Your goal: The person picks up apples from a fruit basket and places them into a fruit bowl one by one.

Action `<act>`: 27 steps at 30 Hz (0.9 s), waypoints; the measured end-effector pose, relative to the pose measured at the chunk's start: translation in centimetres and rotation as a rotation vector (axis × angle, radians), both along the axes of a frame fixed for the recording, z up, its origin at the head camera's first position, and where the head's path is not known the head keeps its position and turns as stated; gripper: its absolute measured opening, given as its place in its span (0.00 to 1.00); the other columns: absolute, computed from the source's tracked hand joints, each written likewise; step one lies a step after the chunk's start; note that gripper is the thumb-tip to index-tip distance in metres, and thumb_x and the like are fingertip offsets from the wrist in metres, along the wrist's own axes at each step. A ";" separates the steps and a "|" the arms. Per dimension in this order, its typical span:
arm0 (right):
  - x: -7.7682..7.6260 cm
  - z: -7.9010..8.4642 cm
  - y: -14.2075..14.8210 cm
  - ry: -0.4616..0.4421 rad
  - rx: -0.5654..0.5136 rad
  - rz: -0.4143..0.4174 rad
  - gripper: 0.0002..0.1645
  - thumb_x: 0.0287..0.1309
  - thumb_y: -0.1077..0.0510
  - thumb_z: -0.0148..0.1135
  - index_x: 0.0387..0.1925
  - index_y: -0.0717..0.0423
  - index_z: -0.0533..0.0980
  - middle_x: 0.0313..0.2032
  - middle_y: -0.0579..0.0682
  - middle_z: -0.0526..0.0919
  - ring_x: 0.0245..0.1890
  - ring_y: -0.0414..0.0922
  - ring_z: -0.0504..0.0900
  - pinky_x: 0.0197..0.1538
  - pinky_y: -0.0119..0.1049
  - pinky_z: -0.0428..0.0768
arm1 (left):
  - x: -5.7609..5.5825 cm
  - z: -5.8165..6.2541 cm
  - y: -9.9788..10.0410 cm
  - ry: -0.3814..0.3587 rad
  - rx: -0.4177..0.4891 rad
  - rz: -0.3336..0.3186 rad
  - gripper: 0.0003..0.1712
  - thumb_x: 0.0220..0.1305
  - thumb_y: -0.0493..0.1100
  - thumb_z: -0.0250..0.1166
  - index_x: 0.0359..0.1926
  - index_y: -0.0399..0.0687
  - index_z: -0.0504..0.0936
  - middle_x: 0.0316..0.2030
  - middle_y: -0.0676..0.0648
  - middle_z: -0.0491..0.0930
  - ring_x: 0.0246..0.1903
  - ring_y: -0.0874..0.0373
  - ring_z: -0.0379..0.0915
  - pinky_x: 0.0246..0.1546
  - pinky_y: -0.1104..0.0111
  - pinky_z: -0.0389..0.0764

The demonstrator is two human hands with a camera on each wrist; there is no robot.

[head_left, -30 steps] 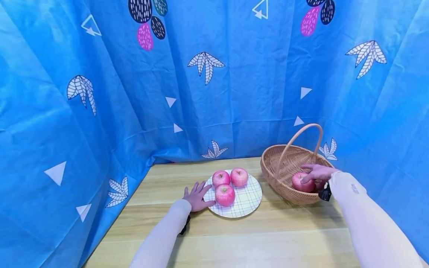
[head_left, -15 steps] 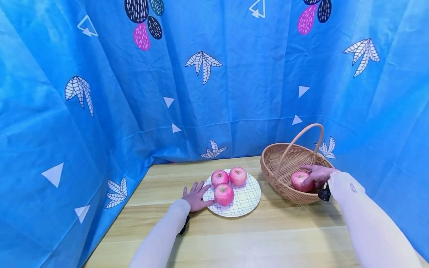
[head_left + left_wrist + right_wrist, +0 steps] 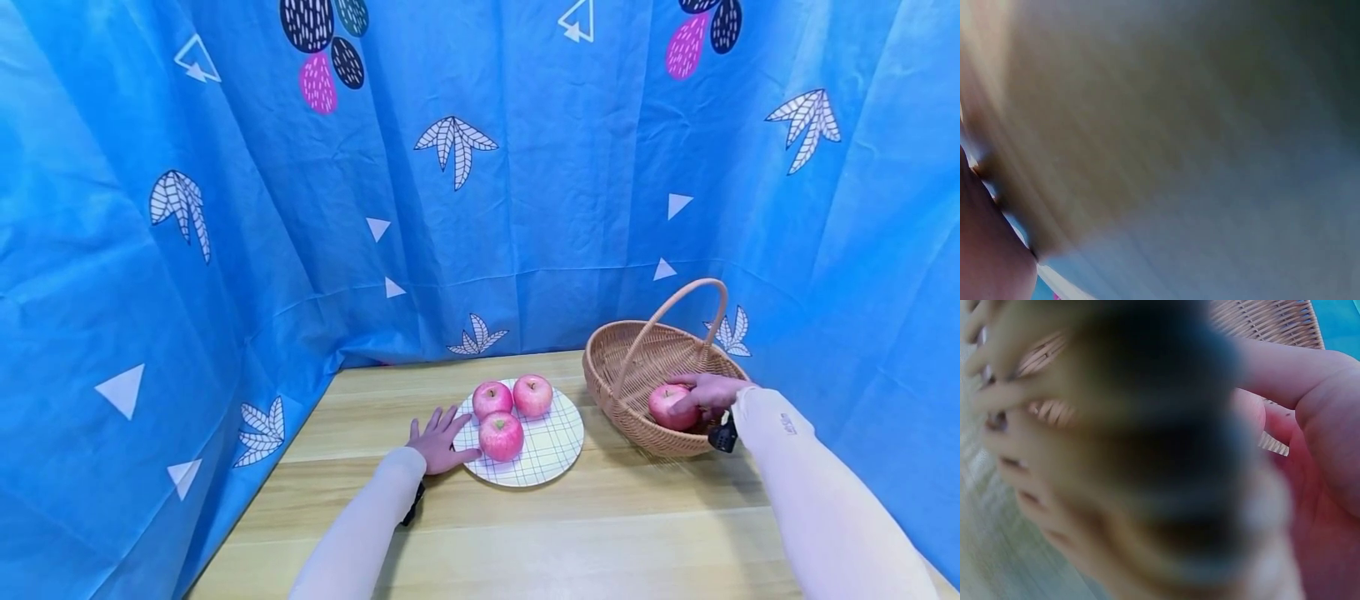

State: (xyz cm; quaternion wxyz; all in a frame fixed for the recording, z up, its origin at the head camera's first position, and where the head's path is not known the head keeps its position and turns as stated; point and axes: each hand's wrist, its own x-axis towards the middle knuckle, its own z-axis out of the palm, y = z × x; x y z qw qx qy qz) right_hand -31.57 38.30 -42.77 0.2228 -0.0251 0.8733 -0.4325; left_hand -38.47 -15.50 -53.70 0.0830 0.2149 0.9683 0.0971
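In the head view, my left hand point(image 3: 438, 443) lies with fingers spread at the left rim of a round white checked plate point(image 3: 551, 446). Its thumb tip reaches right beside the front apple point(image 3: 501, 436). Behind that one sit a back left apple point(image 3: 492, 399) and a back right apple point(image 3: 532, 395). My right hand point(image 3: 708, 392) is inside the wicker basket point(image 3: 611, 379), holding another pink apple point(image 3: 672, 407) with thumb and fingers around its side and top. The right wrist view shows a sliver of this apple point(image 3: 1249, 411) beyond the thumb; blurred wicker covers much else.
The basket's tall arched handle point(image 3: 678, 298) rises above its opening. A wooden table point(image 3: 600, 533) bears the plate and basket. Blue patterned curtain point(image 3: 555, 208) hangs behind and along both sides. The left wrist view is mostly blurred.
My right hand and the apple in it have shifted slightly left within the basket. The left hand stays at the plate, and the plate's apples keep their places.
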 end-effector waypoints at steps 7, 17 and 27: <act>-0.3 -0.2 0.2 0.005 -0.004 0.044 0.58 0.59 0.52 0.68 0.74 0.75 0.44 0.54 0.66 0.74 0.36 0.44 0.80 0.41 0.39 0.82 | -0.2 -0.3 0.0 -0.004 -0.012 0.002 0.57 0.54 0.89 0.43 0.80 0.74 0.48 0.82 0.52 0.39 0.80 0.44 0.30 0.72 0.32 0.33; -0.4 -0.6 0.0 0.034 0.019 0.017 0.50 0.62 0.56 0.64 0.74 0.73 0.50 0.47 0.58 0.78 0.21 0.40 0.70 0.29 0.32 0.74 | -0.7 -1.0 -0.1 0.011 -0.007 0.001 0.57 0.52 0.90 0.41 0.79 0.75 0.48 0.82 0.52 0.38 0.80 0.44 0.29 0.72 0.33 0.32; -0.3 -0.5 -0.1 0.078 0.045 0.026 0.51 0.60 0.54 0.66 0.73 0.75 0.53 0.47 0.58 0.78 0.23 0.41 0.72 0.30 0.33 0.76 | -0.5 -0.5 0.0 -0.001 -0.013 0.003 0.58 0.52 0.90 0.43 0.79 0.74 0.48 0.82 0.51 0.40 0.80 0.43 0.31 0.72 0.32 0.32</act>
